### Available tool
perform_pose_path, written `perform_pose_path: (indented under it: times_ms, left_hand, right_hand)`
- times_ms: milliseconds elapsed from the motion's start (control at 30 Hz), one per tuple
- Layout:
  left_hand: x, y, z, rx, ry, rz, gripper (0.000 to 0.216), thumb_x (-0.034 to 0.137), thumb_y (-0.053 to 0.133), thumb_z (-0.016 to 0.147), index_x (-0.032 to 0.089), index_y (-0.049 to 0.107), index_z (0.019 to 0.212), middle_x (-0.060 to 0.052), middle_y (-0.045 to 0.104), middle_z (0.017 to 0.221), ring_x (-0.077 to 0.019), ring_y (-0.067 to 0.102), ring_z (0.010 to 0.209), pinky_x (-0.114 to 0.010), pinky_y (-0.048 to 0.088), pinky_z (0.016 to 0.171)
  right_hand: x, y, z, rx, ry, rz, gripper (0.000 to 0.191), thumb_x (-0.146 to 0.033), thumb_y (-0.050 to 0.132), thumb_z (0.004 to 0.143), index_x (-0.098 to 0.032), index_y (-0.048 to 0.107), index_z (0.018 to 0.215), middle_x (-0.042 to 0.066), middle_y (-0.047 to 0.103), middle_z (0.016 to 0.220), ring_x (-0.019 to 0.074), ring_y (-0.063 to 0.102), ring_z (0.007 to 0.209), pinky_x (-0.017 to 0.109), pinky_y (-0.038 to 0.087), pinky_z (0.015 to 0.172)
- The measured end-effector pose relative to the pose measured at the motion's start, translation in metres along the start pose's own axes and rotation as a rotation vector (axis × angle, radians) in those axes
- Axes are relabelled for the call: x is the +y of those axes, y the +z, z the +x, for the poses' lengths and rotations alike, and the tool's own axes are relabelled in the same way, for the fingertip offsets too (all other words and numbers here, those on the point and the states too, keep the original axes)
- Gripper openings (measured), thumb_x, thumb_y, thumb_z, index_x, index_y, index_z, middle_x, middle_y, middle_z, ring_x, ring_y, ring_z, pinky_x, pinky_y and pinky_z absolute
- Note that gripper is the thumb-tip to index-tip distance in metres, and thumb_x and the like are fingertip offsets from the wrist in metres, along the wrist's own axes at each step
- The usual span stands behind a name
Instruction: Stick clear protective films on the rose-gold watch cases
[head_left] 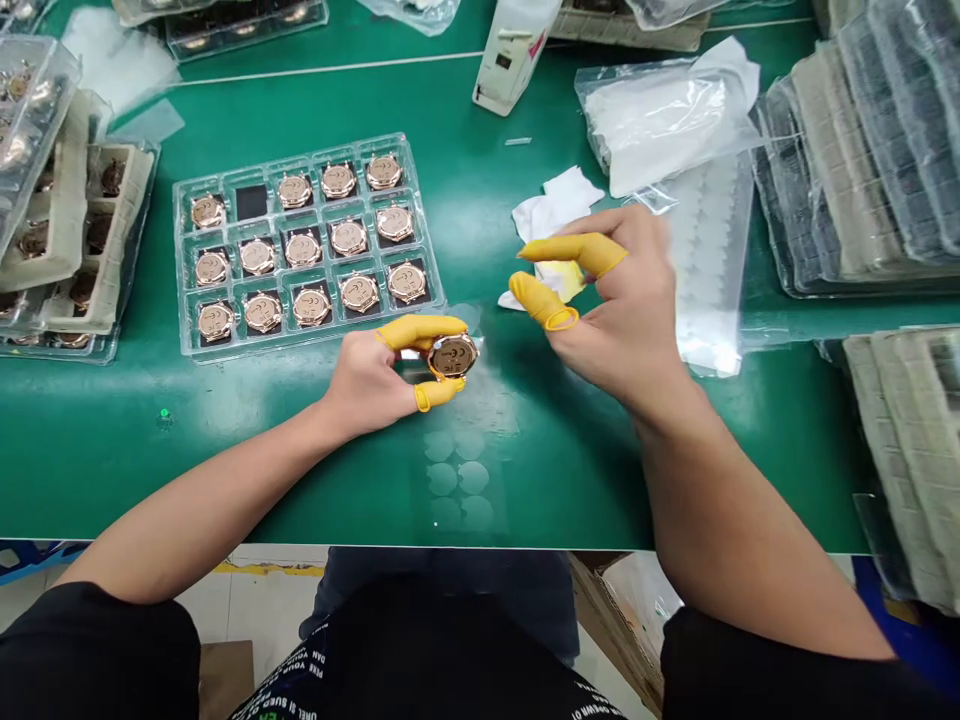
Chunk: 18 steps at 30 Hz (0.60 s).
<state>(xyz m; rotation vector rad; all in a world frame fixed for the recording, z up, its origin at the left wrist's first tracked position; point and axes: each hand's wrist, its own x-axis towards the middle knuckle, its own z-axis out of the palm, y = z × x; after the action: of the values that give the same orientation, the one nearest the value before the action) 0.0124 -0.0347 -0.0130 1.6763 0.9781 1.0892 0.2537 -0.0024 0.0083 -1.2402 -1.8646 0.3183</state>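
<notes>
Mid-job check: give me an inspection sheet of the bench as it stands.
Surface: green mat.
Job's things: watch pinched by left hand; clear tray of watches beside it, one slot empty.
Clutter: white cloth, bagged trays, plastic bag.
Grippers: right hand open near the cloth, holding nothing visible; both wear yellow finger cots.
Cables: nothing seen.
Surroundings: carton below the bench edge.

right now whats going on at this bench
A person pinches a rose-gold watch case in the left hand, between yellow finger cots. The right hand, also cotted, is raised over a crumpled white cloth, holding nothing visible. A clear plastic tray of similar watch cases lies beside them on a green mat.
</notes>
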Motion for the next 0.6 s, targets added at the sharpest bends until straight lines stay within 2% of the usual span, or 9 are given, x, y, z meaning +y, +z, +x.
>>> perform_pose_path:
  times_ms: [100,200,300,400,500,600]
  left_hand:
    - [-0.001,0.001,-0.005,-0.007,0.164,0.121,0.042,0.024,0.086,0.076,0.020,0.080,0.118,-0.005,0.085,0.109,-0.0175,0.080,0.090,-0.028,0.067,0.085]
    - [0.000,0.000,-0.006,-0.024,0.222,0.161,0.040,0.022,0.085,0.078,0.020,0.080,0.118,-0.005,0.085,0.108,-0.0160,0.080,0.087,-0.025,0.067,0.082]
    - [0.002,-0.001,-0.004,0.007,0.150,0.139,0.042,0.022,0.086,0.075,0.020,0.080,0.117,-0.005,0.084,0.111,-0.0176,0.081,0.093,-0.027,0.067,0.089]
    - [0.000,-0.002,0.001,0.097,0.027,0.012,0.050,0.027,0.090,0.071,0.018,0.078,0.119,-0.006,0.083,0.113,-0.0193,0.080,0.098,-0.030,0.067,0.094]
    - [-0.003,-0.002,0.004,0.107,-0.060,-0.105,0.055,0.030,0.092,0.068,0.016,0.076,0.119,-0.007,0.082,0.115,-0.0190,0.080,0.100,-0.030,0.067,0.093]
    - [-0.003,-0.001,0.005,0.082,-0.126,-0.133,0.057,0.029,0.092,0.067,0.017,0.076,0.119,-0.006,0.082,0.114,-0.0191,0.080,0.101,-0.030,0.067,0.094]
  right_hand:
    - [-0.006,0.006,-0.006,-0.124,0.145,0.327,0.031,-0.047,0.082,0.090,-0.028,0.076,0.114,0.007,0.076,0.108,0.0215,0.072,0.090,0.040,0.063,0.077]
    - [-0.015,0.017,-0.012,-0.182,0.335,0.542,0.046,-0.053,0.091,0.079,-0.024,0.076,0.111,0.004,0.079,0.097,0.0191,0.075,0.082,0.038,0.067,0.078]
    - [-0.018,0.018,-0.011,-0.184,0.433,0.603,0.050,-0.051,0.098,0.070,-0.023,0.077,0.106,0.003,0.079,0.090,0.0184,0.076,0.077,0.036,0.068,0.074]
    - [-0.016,0.013,-0.009,-0.226,0.475,0.605,0.052,-0.048,0.101,0.064,-0.023,0.077,0.103,0.002,0.079,0.082,0.0183,0.075,0.069,0.031,0.065,0.060]
    - [-0.014,0.012,-0.008,-0.258,0.451,0.545,0.044,-0.051,0.099,0.067,-0.023,0.079,0.095,0.001,0.078,0.077,0.0167,0.071,0.062,0.029,0.060,0.052]
    - [-0.013,0.011,-0.010,-0.279,0.365,0.439,0.037,-0.053,0.093,0.075,-0.022,0.079,0.088,0.003,0.078,0.078,0.0164,0.070,0.063,0.030,0.060,0.055]
